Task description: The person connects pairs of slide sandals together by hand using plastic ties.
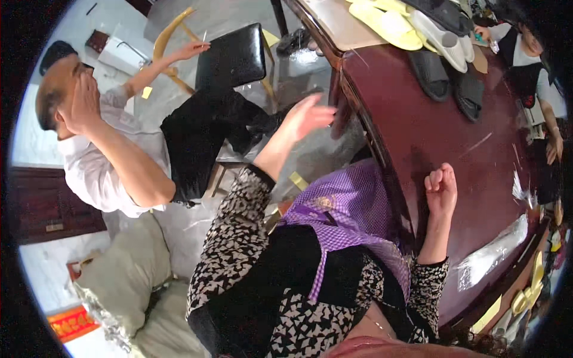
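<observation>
Left hand [307, 118]: raised off the table's left edge, over the floor; fingers stretched out, spread fairly wide, blurry; holds nothing visible.
Right hand [441, 186]: up over the near part of the table; fingers curled in, narrow; cannot tell how far closed or if anything sits in the palm.
Dark red table [406, 113]: glossy top, right of the left hand, below the right.
Clear plastic sheet or bag [495, 253]: crumpled, flat on the table, right of the right hand, near but apart.
Dark slides [431, 74]: two ribbed ones at the far part of the table, well apart from both hands.
Yellow slipper [387, 27]: farther left, beside the slides.
White shoe [440, 40]: between yellow and dark footwear, overlapping others.
Purple checked apron [349, 197]: on the wearer, against the table edge.
Seated person [113, 149]: at left, one hand at face, other arm stretched toward the black-seated chair [231, 56].
Grey-green sacks [122, 271]: slumped, lower left.
</observation>
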{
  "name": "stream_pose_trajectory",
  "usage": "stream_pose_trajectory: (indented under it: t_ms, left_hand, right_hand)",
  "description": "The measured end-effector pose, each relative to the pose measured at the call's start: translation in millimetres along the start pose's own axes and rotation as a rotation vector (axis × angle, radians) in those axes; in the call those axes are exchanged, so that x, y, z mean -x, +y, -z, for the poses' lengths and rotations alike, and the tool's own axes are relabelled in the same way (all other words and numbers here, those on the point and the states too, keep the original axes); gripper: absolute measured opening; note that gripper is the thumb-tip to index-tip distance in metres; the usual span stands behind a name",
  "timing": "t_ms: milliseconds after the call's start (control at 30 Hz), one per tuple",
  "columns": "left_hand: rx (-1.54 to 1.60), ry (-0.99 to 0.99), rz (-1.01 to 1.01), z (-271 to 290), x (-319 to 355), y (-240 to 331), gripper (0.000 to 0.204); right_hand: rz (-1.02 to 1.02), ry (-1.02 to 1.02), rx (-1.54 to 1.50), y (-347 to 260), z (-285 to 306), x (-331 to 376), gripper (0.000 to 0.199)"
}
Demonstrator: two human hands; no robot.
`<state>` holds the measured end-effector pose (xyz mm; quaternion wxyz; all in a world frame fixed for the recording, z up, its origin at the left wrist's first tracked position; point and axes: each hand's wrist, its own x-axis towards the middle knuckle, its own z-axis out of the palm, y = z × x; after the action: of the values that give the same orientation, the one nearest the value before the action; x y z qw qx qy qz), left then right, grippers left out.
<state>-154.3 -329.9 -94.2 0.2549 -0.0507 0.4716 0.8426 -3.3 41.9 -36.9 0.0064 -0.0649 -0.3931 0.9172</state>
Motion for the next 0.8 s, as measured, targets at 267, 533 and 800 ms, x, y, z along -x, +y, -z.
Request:
stream_pose_trajectory:
  t_ms: [267, 533, 800]
  left_hand:
    - [0.164, 0.652, 0.222, 213.4, 148.8, -175.2, 0.048]
    - [-0.062, 0.791, 0.557, 209.7, 201.8, -245.2, 0.038]
    - [-0.024, 0.772, 0.45, 172.8, 166.6, -210.9, 0.035]
  right_hand:
    - [-0.087, 0.036, -0.023, -6.3, -2.7, -22.5, 0.014]
    - [-0.252, -0.022, -0.062, 19.5, -55.3, -73.1, 0.012]
    - [-0.296, -0.071, -0.045, 32.6, -62.7, -63.9, 0.012]
